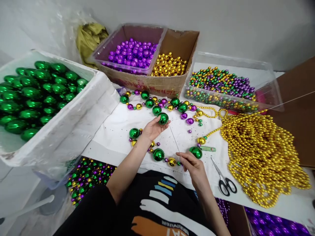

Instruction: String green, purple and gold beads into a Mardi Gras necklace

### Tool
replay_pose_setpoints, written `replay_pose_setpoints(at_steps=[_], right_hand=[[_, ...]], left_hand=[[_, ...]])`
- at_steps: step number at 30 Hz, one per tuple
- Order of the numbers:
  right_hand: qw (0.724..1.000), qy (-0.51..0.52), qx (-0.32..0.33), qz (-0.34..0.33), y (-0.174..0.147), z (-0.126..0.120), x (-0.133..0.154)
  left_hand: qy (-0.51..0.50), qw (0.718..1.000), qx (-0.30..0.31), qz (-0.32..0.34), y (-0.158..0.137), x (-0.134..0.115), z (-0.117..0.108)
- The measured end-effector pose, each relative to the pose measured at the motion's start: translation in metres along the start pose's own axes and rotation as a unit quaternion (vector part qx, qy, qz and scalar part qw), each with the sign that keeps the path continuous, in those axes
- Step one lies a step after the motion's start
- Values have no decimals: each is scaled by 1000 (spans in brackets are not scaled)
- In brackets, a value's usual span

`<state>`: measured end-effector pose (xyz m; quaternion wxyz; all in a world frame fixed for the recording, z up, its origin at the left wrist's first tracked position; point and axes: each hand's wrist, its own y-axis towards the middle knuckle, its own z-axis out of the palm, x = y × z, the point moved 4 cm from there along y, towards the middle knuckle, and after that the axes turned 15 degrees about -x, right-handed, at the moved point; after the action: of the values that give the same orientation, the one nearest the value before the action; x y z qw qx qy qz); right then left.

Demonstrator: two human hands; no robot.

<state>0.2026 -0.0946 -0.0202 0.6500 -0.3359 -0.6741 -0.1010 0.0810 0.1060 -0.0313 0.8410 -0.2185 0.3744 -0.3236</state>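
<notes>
A large shiny green bead [163,118] is held in the fingers of my left hand [153,129], above the white cloth [110,126]. From that bead a thin thread [175,139] runs down to my right hand [193,165], whose thumb and fingers are pinched on it. Just under the right hand lies part of a bead garland, with a gold bead [172,161] and a big green bead [158,154]. Another stretch of the garland, with a green bead [175,102], curves across the cloth beyond my left hand. A green bead [196,152] sits beside my right hand.
Black-handled scissors [223,180] and a green box cutter [208,149] lie to the right. Gold bead strands [261,157] are heaped beyond them. A white foam box [108,88] of green beads stands left; a cardboard box [145,82] and a clear bin [268,78] stand behind.
</notes>
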Motion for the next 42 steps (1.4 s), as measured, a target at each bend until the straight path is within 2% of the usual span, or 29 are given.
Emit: replay_pose_setpoints(at_steps=[7, 14, 22, 26, 35, 42], right_hand=[[999, -28, -8, -24, -7, 0, 12], [999, -37, -14, -27, -7, -3, 10], [999, -1, -29, -16, 9, 4, 14], [999, 5, -44, -26, 17, 9, 20], [998, -11, -52, -38, 11, 13, 11], [997, -20, -63, -50, 11, 14, 16]], left_hand=[[7, 999, -8, 30, -1, -2, -2], [44, 997, 6, 58, -2, 0, -3], [82, 994, 48, 51, -8, 7, 16], [109, 988, 83, 68, -9, 7, 26], [122, 984, 100, 86, -15, 3, 25], [132, 981, 93, 103, -15, 2, 26]])
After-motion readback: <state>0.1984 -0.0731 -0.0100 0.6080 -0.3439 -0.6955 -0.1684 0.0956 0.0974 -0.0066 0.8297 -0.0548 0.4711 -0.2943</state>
